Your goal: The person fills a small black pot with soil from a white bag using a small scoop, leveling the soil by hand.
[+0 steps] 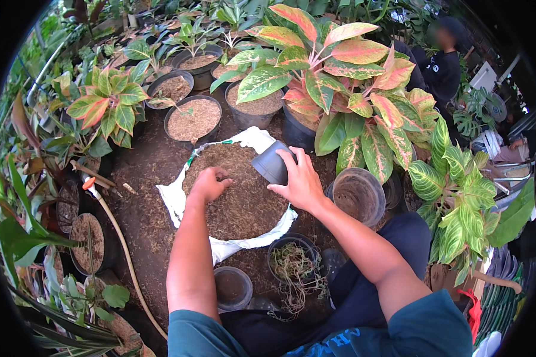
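My right hand (299,176) grips a small black plastic plant pot (270,164), which is tilted over the right side of an open white sack (254,243). The sack is filled with loose brown potting mix (236,214), and its rim is folded outward. My left hand (212,184) is over the mix on the sack's left side, with its fingers bent and the thumb pointing towards the pot. Whether any mix lies in its fingers is hidden. A gap of bare mix separates the left hand from the pot.
Potted aglaonema (312,76) with pink-green leaves stands behind the sack. A clear plastic pot (359,196) is on the right. Near my legs are a pot of uprooted stems (295,263) and another pot (232,288). A hose (120,241) runs along the left. A person (444,67) sits back right.
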Tool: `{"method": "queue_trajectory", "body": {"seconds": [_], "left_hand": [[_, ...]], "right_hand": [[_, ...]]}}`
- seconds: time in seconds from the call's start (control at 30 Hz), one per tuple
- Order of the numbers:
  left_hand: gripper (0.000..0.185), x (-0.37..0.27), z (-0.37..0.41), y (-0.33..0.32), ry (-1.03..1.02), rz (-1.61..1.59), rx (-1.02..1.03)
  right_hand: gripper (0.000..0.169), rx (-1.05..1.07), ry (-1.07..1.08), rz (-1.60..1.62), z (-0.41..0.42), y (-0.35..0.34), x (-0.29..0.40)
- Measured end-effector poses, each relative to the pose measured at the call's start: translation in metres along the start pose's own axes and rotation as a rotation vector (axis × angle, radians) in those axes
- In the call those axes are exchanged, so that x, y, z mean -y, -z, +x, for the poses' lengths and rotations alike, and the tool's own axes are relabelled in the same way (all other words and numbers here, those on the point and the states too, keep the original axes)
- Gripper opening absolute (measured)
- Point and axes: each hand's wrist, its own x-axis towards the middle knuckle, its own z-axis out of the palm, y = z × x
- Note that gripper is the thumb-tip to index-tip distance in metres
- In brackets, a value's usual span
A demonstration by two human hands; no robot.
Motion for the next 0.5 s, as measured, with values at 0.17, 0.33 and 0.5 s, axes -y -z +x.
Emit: {"method": "queue_trajectory", "body": {"seconds": [0.17,0.33,0.5], "left_hand": [[0.04,-0.006,-0.009,0.01,0.063,-0.003,0.02],[0.04,-0.015,-0.014,0.019,0.098,0.022,0.038],[0.047,-0.008,-0.016,0.021,0.117,0.029,-0.004]], "right_hand": [[0.096,0.068,-0.095,-0.01,-0.005,-0.015,-0.021],[0.095,0.215,-0.183,-0.05,-0.015,-0.027,-0.032],[0.101,0.352,-0.379,0.015,-0.025,-0.039,-0.027]]}}
